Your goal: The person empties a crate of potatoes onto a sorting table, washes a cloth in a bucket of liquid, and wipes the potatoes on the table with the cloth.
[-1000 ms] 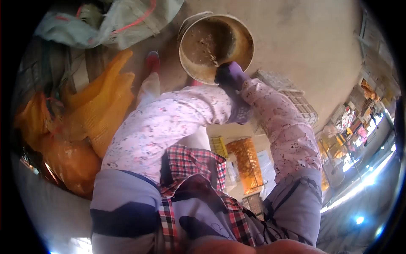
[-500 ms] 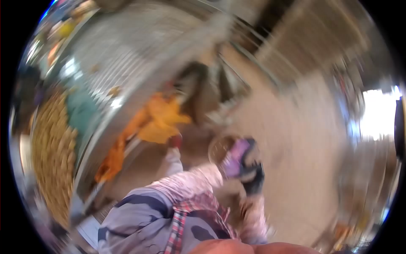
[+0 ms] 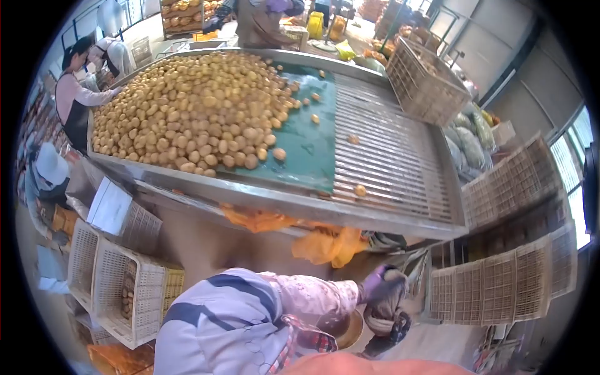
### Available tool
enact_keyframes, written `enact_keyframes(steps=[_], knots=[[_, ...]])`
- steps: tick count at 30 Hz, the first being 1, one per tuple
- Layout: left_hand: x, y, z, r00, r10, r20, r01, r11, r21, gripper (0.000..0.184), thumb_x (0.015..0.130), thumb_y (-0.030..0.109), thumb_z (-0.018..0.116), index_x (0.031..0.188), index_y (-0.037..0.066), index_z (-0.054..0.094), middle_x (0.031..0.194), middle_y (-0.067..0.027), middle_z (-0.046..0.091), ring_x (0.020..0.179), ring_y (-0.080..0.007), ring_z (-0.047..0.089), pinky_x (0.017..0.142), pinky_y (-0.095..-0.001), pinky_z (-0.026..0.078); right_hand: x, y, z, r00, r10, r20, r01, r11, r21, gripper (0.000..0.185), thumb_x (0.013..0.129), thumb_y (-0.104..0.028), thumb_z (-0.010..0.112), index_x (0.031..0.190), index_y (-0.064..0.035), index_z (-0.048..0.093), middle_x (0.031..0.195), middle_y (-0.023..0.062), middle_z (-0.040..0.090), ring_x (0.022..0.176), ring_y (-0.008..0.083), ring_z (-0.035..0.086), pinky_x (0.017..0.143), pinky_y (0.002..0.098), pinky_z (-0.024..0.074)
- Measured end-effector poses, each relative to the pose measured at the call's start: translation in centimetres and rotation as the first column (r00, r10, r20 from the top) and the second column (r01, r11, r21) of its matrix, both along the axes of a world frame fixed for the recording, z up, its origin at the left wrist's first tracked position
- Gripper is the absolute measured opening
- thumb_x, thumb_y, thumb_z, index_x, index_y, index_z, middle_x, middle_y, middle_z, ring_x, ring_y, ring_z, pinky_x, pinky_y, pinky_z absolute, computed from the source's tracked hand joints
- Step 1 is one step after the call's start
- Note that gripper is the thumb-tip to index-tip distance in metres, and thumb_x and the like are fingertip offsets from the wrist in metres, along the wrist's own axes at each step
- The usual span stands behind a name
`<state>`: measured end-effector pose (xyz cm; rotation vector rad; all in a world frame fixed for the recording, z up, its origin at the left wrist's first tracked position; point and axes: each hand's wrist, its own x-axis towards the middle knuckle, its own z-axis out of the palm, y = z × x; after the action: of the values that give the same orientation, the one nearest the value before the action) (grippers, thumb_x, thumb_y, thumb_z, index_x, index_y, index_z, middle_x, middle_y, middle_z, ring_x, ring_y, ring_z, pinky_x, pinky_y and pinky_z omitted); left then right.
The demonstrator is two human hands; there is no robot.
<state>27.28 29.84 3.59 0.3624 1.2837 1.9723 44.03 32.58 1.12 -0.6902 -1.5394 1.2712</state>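
Observation:
My left hand (image 3: 375, 284), in a purple glove with a dark palm, is closed on the upper end of a crumpled grey-brown cloth bundle (image 3: 382, 314). Its exact kind is unclear. At the bundle's lower end is my right hand (image 3: 379, 343), in a dark glove, its fingers curled against the cloth and partly blurred. Below and left of the bundle, a round brown container (image 3: 352, 330) shows part of its rim. Orange mesh bags (image 3: 331, 247) hang under the sorting table's near edge, just beyond my left hand.
A metal sorting table (image 3: 275, 199) carries a heap of potatoes (image 3: 206, 106) beside a slatted section (image 3: 394, 150). Plastic crates (image 3: 490, 289) stand right, more crates (image 3: 128, 300) left. One worker (image 3: 78, 94) reaches into the heap; another person (image 3: 259, 25) stands across the table.
My view has swung, bringing the potato table across the front. My hands were close together without the cloth visible between them; now the grey-brown bundle is between them.

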Motion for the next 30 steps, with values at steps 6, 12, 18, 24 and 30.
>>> enact_keyframes(steps=[6, 12, 18, 24, 30], knots=[[-16.8, -17.0, 0.2, 0.728, -0.496, 0.472, 0.088, 0.751, 0.654, 0.034, 0.086, 0.027, 0.058, 0.112, 0.004, 0.053, 0.097, -0.0051, 0.06, 0.088, -0.0157, 0.059, 0.078, -0.0284, 0.049, -18.4, -11.9, 9.2, 0.872, 0.393, 0.292, -0.466, 0.849, 0.25, 0.056, 0.074, -0.024, 0.069, 0.122, -0.0015, 0.05, 0.124, 0.0113, 0.05, 0.117, 0.0249, 0.045, 0.103, 0.0361, 0.0294], [-29.9, -33.1, 5.5, 0.924, -0.273, 0.268, -0.142, 0.407, 0.902, 0.027, 0.092, 0.023, 0.047, 0.113, 0.005, 0.05, 0.097, -0.0021, 0.058, 0.089, -0.0133, 0.058, 0.078, -0.0257, 0.049, -34.2, -25.1, 12.6, 0.679, 0.734, -0.002, -0.733, 0.678, 0.062, 0.073, 0.082, -0.027, 0.06, 0.14, 0.0008, 0.027, 0.141, 0.0139, 0.033, 0.131, 0.0247, 0.03, 0.109, 0.0365, 0.0199], [-37.0, -44.9, 9.1, 0.683, 0.718, -0.136, -0.534, 0.618, 0.577, 0.022, 0.094, 0.018, 0.044, 0.112, 0.005, 0.047, 0.1, -0.0033, 0.056, 0.091, -0.0137, 0.057, 0.082, -0.0299, 0.049, -44.5, -32.7, 13.6, 0.377, 0.906, 0.194, -0.926, 0.361, 0.115, 0.041, 0.09, -0.023, 0.051, 0.124, -0.0013, 0.046, 0.122, 0.0108, 0.053, 0.114, 0.024, 0.05, 0.094, 0.0379, 0.0433], [-44.5, -54.6, 2.4, 0.831, 0.448, 0.329, -0.53, 0.461, 0.711, 0.032, 0.096, 0.03, 0.041, 0.11, 0.004, 0.052, 0.101, -0.0047, 0.06, 0.093, -0.0159, 0.059, 0.088, -0.0326, 0.047, -57.7, -32.6, 10.9, 0.359, 0.919, 0.166, -0.931, 0.338, 0.138, 0.042, 0.079, -0.007, 0.055, 0.12, -0.0011, 0.051, 0.115, 0.0104, 0.057, 0.107, 0.0228, 0.055, 0.094, 0.0345, 0.0441], [-49.0, -63.9, 8.5, 0.729, 0.602, 0.325, -0.64, 0.432, 0.635, 0.032, 0.094, 0.026, 0.043, 0.115, 0.005, 0.054, 0.113, -0.0124, 0.059, 0.106, -0.0267, 0.056, 0.096, -0.0423, 0.042, -70.0, -37.6, 18.8, 0.114, 0.958, -0.263, -0.992, 0.126, 0.028, 0.043, 0.081, -0.003, 0.054, 0.124, 0.0026, 0.048, 0.117, 0.0119, 0.057, 0.108, 0.024, 0.055, 0.096, 0.0379, 0.0428]])
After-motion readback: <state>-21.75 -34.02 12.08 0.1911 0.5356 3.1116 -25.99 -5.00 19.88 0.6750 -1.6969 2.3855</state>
